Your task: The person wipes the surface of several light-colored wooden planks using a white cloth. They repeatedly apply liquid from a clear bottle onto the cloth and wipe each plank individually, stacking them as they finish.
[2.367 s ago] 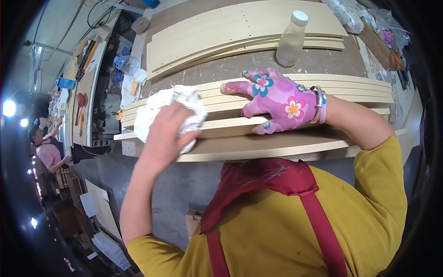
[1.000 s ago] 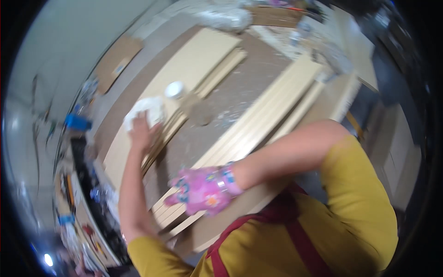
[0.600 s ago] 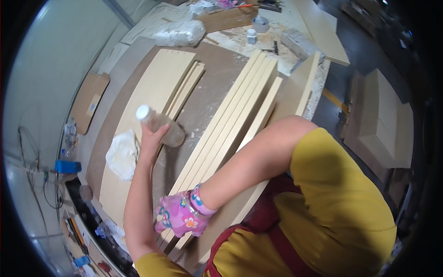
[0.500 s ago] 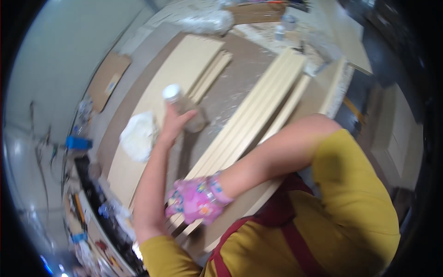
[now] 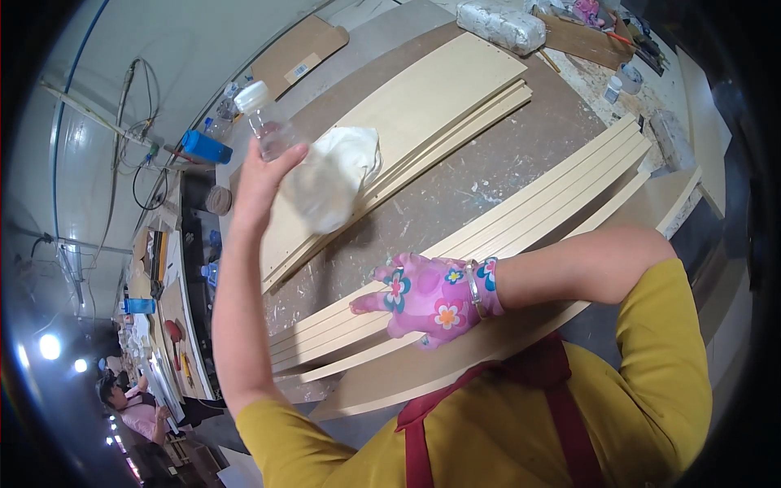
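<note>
My left hand (image 5: 262, 180) is wrapped round a clear plastic bottle (image 5: 325, 193) with a white cap, held tilted above the left stack of pale boards. Behind the bottle a crumpled white cloth (image 5: 358, 150) lies on the top board (image 5: 431, 81). My right hand (image 5: 431, 297) wears a pink glove with a flower print and has a band round the wrist. Its fingers are spread over the row of narrow pale boards (image 5: 521, 199) nearest me. Whether the palm touches the wood, I cannot tell.
The brown work table (image 5: 480, 171) is spotted with white. At its far side lie a plastic-wrapped bundle (image 5: 500, 28), a cardboard piece (image 5: 586, 41) and a small white bottle (image 5: 613, 89). A blue container (image 5: 207, 146) stands at the left. Another person (image 5: 138, 411) is in the far lower left.
The view has shifted. My left hand has carried the bottle from the cloth's right to its left. My gloved right hand has moved right along the narrow boards, its fingers now more spread.
</note>
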`<state>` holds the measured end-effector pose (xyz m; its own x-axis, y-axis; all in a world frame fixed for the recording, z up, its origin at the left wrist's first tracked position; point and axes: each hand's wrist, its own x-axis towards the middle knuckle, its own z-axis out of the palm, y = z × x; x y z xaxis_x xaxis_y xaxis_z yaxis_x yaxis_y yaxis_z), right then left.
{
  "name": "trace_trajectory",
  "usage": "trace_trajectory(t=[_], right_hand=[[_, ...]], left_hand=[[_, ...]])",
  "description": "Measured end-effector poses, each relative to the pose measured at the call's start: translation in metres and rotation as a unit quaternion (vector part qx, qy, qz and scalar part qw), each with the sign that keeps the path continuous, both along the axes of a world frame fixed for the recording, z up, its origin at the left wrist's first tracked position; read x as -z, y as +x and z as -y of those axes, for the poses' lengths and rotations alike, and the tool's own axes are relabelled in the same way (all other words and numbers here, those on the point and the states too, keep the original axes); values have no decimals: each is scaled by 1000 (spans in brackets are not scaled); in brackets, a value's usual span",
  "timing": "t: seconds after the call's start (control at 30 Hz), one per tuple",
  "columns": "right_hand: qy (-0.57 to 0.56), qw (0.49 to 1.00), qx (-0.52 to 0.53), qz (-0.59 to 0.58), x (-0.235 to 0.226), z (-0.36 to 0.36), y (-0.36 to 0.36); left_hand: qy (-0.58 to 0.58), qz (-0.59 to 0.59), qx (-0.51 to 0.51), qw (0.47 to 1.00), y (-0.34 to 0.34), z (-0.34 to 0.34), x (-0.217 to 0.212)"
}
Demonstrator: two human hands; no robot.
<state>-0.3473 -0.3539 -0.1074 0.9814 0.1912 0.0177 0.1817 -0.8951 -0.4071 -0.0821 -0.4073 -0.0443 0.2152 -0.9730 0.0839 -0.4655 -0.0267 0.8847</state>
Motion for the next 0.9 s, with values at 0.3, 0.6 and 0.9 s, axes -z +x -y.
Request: trace_trajectory(t=[0.3, 0.6, 0.9], right_hand=[[22, 997, 15, 74, 1, -3, 1], [24, 998, 14, 58, 1, 1, 2], [13, 999, 3, 34, 7, 2, 4]], left_hand=[[188, 646, -50, 738, 61, 4, 73], [34, 820, 50, 570, 60, 26, 72], [106, 836, 86, 531, 56, 25, 43]])
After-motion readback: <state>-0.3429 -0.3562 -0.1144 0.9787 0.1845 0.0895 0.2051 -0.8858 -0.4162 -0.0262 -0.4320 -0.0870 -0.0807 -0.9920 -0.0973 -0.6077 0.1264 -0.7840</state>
